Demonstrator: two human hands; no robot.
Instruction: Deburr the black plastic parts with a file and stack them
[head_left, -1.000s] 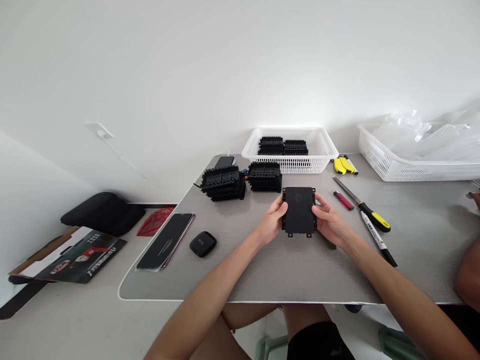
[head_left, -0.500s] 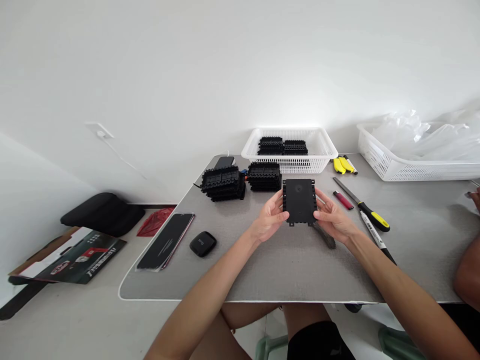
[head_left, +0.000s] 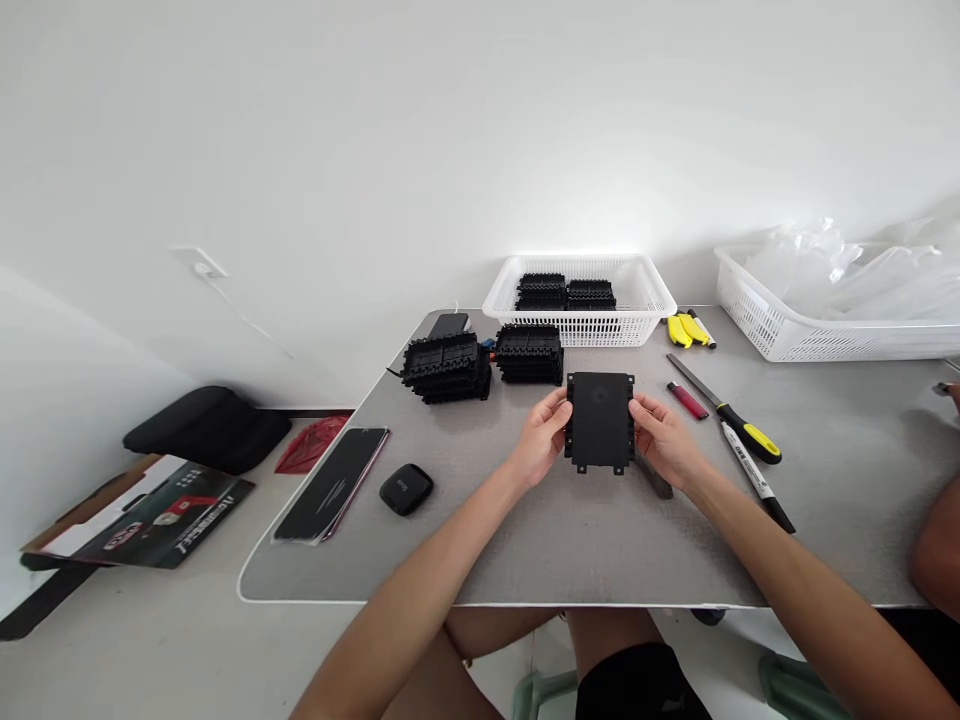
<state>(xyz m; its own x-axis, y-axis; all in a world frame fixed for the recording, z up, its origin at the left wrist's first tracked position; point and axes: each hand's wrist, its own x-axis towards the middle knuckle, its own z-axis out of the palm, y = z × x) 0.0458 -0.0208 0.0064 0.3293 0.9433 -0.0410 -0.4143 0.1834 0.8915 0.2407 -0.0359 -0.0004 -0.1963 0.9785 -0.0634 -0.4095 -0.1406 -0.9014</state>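
Observation:
A flat black plastic plate [head_left: 599, 421] with small tabs along its edges is held between both hands over the middle of the grey table [head_left: 525, 540]. My left hand [head_left: 541, 440] grips its left edge with curled fingers. My right hand [head_left: 661, 440] grips its right edge the same way. Just beyond it stand two stacks of black ribbed plastic parts [head_left: 448, 366], [head_left: 529, 353]. A dark tool [head_left: 654, 477] lies on the table under my right hand, mostly hidden.
A white basket [head_left: 645, 300] holds more black parts; a second basket [head_left: 780, 335] at right holds clear bags. Right of my hands lie a red lighter [head_left: 687, 400], a yellow-handled file [head_left: 739, 424], a marker [head_left: 754, 478] and yellow cutters [head_left: 686, 329]. A phone [head_left: 331, 483] and small black case [head_left: 406, 488] lie at left. Another person's arm [head_left: 937, 545] shows at the right edge.
The black plate was lifted and tilted up half a second ago; now it has come back down toward the table, still gripped by both hands.

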